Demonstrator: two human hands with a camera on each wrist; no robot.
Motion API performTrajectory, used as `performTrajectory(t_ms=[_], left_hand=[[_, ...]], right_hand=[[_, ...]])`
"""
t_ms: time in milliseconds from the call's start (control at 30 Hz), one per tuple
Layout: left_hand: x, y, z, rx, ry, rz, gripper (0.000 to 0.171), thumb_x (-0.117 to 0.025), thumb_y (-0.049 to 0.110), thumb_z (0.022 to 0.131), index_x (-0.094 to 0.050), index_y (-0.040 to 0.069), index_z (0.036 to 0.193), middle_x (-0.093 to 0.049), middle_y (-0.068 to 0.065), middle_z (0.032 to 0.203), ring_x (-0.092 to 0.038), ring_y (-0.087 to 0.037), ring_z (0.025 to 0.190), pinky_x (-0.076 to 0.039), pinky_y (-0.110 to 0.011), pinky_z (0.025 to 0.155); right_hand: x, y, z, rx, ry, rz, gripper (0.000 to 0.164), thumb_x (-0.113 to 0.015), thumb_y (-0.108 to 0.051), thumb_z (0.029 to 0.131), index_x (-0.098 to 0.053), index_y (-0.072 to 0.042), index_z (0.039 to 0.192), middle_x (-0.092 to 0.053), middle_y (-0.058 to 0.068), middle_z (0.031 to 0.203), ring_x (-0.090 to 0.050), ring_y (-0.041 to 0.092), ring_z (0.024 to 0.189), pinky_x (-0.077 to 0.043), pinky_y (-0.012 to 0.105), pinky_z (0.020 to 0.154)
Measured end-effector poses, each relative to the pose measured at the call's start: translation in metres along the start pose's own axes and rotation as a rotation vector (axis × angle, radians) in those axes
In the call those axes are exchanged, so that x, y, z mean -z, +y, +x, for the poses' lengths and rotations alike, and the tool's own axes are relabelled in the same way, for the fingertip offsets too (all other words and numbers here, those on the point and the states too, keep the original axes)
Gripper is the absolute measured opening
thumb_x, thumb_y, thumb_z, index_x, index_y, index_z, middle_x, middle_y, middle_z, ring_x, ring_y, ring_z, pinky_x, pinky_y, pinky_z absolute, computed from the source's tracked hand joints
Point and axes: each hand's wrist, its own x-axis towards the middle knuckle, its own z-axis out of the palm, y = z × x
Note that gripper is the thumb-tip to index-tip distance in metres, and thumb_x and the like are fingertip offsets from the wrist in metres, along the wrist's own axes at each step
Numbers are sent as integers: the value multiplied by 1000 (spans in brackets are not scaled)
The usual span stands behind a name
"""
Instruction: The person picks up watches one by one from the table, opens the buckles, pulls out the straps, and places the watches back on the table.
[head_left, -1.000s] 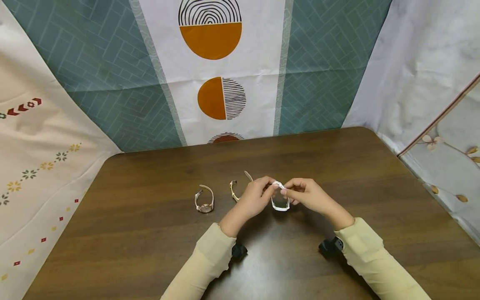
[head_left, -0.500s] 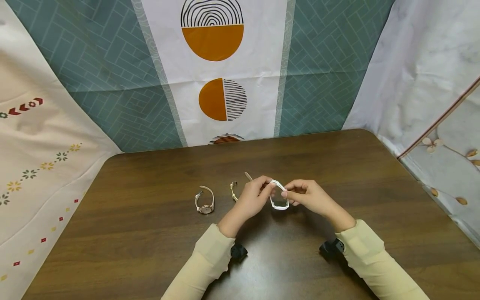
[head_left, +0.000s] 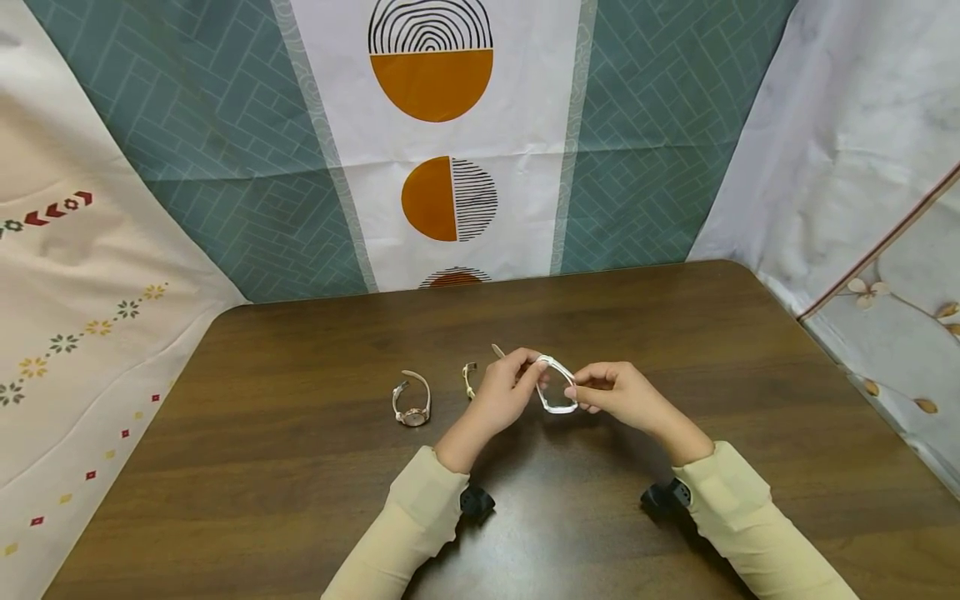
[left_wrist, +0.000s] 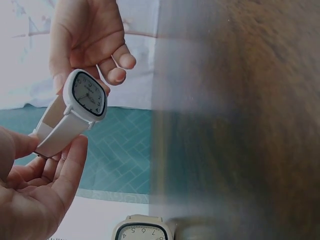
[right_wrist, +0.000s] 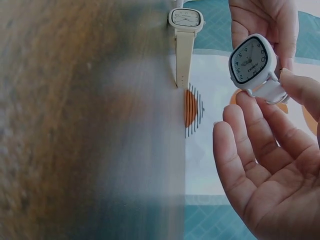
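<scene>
Both hands hold a white wristwatch (head_left: 560, 409) above the table, its strap bent round into a loop. The left hand (head_left: 501, 393) pinches the strap between thumb and fingers, at the end away from the case in the left wrist view. From the other side, the right hand (head_left: 622, 397) pinches the watch with thumb and fingers, its other fingers spread loosely. The squarish dial (left_wrist: 90, 93) with dark numerals shows in both wrist views. Beyond the left hand lies a cream watch (right_wrist: 185, 50), partly hidden by that hand in the head view.
Another watch (head_left: 414, 417), with a round dial and pale strap, lies on the brown wooden table (head_left: 285, 492) at left. Patterned cloths hang behind and beside the table. A black wrist camera (head_left: 476, 505) sits under the left sleeve, with its twin (head_left: 663, 498) under the right.
The white watch has tilted in the hands, its lower edge rising slightly and its loop leaning more. Both hands have kept their hold and barely shifted. The head view has moved a little.
</scene>
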Motion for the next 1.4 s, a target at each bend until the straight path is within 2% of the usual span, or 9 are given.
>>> performTrajectory(t_ms=[200, 433, 633, 733, 900, 967, 1167, 1400], left_hand=[[-1, 2, -1, 10, -42, 36, 20, -51, 11, 98, -62, -5, 102, -66, -16, 86, -66, -23, 78, -50, -17, 65], [-3, 2, -2, 15, -84, 53, 20, -50, 12, 99, -62, -4, 103, -66, -15, 88, -65, -21, 79, -49, -18, 67], [-5, 2, -4, -7, -119, 79, 21, -48, 11, 100, -61, -5, 105, -66, -15, 88, -65, -21, 80, -49, -18, 69], [-6, 1, -4, -17, -115, 87, 20, -48, 8, 99, -61, -6, 105, -66, -16, 88, -65, -22, 80, -50, -18, 69], [-8, 0, -4, -6, -117, 63, 19, -49, 6, 98, -61, -6, 107, -67, -17, 89, -66, -21, 80, -50, -17, 70], [-8, 0, -4, -1, -118, 53, 19, -49, 6, 98, -61, -6, 107, -67, -16, 90, -65, -19, 80, -50, -17, 70], [-8, 0, -5, -8, -114, 53, 17, -52, 5, 96, -60, -5, 107, -68, -16, 91, -66, -22, 80, -46, -15, 65], [-6, 2, -4, -1, -104, 21, 18, -58, 10, 94, -61, -2, 107, -69, -17, 92, -66, -27, 81, -46, -16, 65]], right_hand=[[0, 0, -1, 2, -5, 10, 18, -65, -10, 89, -65, 8, 95, -62, 7, 77, -58, 11, 67, -54, 28, 64], [1, 0, -2, 4, -12, 5, 22, -64, -10, 90, -64, 9, 101, -65, 18, 84, -61, 13, 71, -54, 28, 67], [-1, -1, -2, 35, 71, 4, 22, -62, -8, 91, -63, 10, 105, -65, 22, 90, -62, 12, 74, -55, 29, 68], [-2, -2, -1, 62, 118, 7, 20, -60, -6, 92, -64, 10, 103, -66, 15, 89, -63, 8, 74, -55, 28, 68], [-4, -1, -1, 82, 156, 11, 20, -57, -6, 94, -64, 11, 101, -66, -3, 86, -61, 3, 73, -55, 26, 67], [-5, -1, 0, 83, 158, 6, 20, -58, -7, 94, -64, 10, 101, -66, -2, 86, -61, 3, 73, -54, 25, 66], [-8, -1, 0, 65, 146, -1, 19, -61, -8, 92, -65, 7, 103, -66, 14, 91, -60, 6, 73, -53, 25, 66], [-8, -1, 2, 69, 171, -51, 18, -67, -11, 88, -68, 2, 101, -68, 5, 91, -61, 7, 75, -52, 24, 67]])
